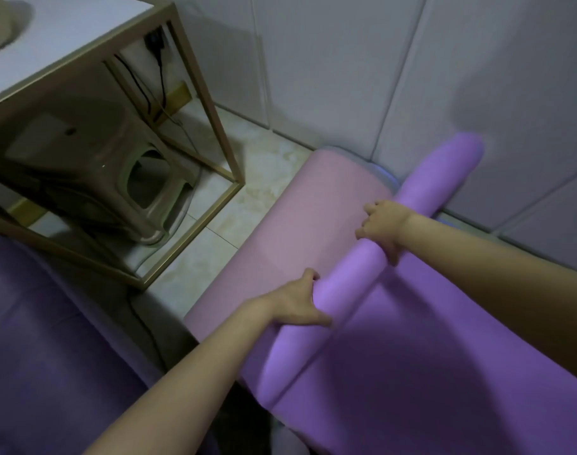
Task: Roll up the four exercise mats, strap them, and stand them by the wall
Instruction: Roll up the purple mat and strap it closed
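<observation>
A pale tiled floor (267,165) is meeting a white panelled wall (339,67). The left hand (295,303) and right hand (384,226) are each clamping, fingers curled, on the half-rolled purple foam mat (348,269), which is lying over a flat pink foam mat (313,218) near the wall. It is looking light, soft and springy, so gripping the roll well apart is probably suiting it best.

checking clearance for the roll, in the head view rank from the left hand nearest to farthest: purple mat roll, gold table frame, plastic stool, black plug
1. purple mat roll: gripped by the left hand.
2. gold table frame: left of the hand.
3. plastic stool: under the table, inside the frame.
4. black plug: on the wall behind the table.
</observation>
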A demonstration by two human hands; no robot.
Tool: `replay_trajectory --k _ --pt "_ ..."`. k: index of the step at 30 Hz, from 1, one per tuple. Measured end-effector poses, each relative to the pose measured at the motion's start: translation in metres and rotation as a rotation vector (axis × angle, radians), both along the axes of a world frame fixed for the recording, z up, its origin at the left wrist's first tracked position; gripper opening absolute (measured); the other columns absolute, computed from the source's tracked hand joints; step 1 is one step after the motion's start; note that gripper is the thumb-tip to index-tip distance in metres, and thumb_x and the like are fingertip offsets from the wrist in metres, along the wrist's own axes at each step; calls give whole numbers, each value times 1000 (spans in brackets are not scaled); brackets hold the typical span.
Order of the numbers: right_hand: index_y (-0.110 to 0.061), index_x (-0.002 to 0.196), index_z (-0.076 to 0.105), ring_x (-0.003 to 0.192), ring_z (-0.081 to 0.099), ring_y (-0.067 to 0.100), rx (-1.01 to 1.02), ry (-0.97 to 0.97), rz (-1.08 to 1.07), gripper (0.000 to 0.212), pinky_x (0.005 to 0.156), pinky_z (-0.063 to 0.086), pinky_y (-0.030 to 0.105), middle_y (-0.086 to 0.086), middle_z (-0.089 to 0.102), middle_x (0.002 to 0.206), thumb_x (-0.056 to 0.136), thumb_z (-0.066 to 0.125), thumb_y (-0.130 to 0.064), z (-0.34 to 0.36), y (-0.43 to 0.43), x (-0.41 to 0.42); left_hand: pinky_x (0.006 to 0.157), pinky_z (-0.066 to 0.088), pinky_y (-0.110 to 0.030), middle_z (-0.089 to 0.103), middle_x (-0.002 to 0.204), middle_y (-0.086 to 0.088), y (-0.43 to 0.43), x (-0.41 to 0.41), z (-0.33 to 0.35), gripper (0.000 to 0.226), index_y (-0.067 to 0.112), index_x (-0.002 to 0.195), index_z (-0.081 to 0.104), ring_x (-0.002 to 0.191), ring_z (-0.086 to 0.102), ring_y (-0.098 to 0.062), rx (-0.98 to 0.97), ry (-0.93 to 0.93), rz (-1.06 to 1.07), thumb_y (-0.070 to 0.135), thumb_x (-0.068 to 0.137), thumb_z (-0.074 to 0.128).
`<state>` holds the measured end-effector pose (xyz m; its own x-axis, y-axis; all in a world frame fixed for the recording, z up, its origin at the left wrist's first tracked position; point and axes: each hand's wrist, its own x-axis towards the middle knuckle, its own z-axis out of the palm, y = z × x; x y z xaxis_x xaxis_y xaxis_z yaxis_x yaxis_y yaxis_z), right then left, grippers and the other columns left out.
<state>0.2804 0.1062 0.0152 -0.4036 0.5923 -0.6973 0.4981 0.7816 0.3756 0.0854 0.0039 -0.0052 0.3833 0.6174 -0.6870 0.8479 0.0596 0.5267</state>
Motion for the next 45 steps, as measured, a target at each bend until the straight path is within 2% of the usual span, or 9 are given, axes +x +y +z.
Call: replay_trajectory --k 4,8,19,28,33,36,39,42,45 --pt "-20 109 58 108 53 25 101 214 76 43 81 42 31 1 68 104 74 66 -43 -1 -12 31 104 39 -32 43 142 3 10 26 0 95 22 147 23 122 49 -18 -245 -123 184 60 72 68" --pt "-18 67 61 60 57 22 262 464 215 53 55 33 29 0 57 51 25 84 -40 -8 -21 50 95 45 -34 51 135 -5 23 64 1 84 13 140 37 115 53 -22 -10 -107 254 47 73 76" --pt "-9 87 64 74 61 28 526 619 -48 60 84 33 38 9 61 78 32 86 -21 18 -42 135 72 40 -40 64 110 -13 18 128 45 29 15 112 50 101 57 -38 702 251 -466 14 84 52" --pt "-11 59 60 32 52 20 341 669 -334 59 37 35 18 1 53 42 12 93 -25 16 -108 172 62 33 -38 67 95 -14 25 126 56 19 13 106 51 87 62 -38 862 311 -830 8 88 49" --pt "-6 102 61 76 69 26 543 492 -518 24 56 46 30 7 69 85 83 60 -20 43 -160 145 32 28 -17 52 40 -2 18 109 76 9 15 58 55 30 51 -22 1218 138 -924 7 55 55" --pt "-6 62 62 32 54 21 612 531 -477 28 32 30 17 3 55 42 66 35 -10 62 -187 115 36 35 -20 53 47 -2 -3 89 84 16 15 62 58 37 54 -21 1315 143 -829 12 65 42" --pt "-7 51 58 23 46 19 798 558 -468 29 30 26 12 1 46 32 59 30 -9 70 -207 90 50 42 -25 58 67 -4 -24 68 82 34 17 77 61 58 59 -22 1250 271 -721 26 50 79" --pt "-8 49 56 21 44 20 856 544 -557 8 29 27 13 1 45 30 49 63 -4 87 -228 62 79 40 -34 52 105 -7 -52 58 95 56 14 110 49 97 52 -26 1124 365 -598 38 67 75" --pt "-11 44 55 22 45 18 803 471 -696 43 32 27 10 0 45 30 19 90 -16 94 -254 34 88 31 -38 44 120 -10 -84 66 106 54 12 123 37 111 42 -29 1074 210 -587 37 81 62"
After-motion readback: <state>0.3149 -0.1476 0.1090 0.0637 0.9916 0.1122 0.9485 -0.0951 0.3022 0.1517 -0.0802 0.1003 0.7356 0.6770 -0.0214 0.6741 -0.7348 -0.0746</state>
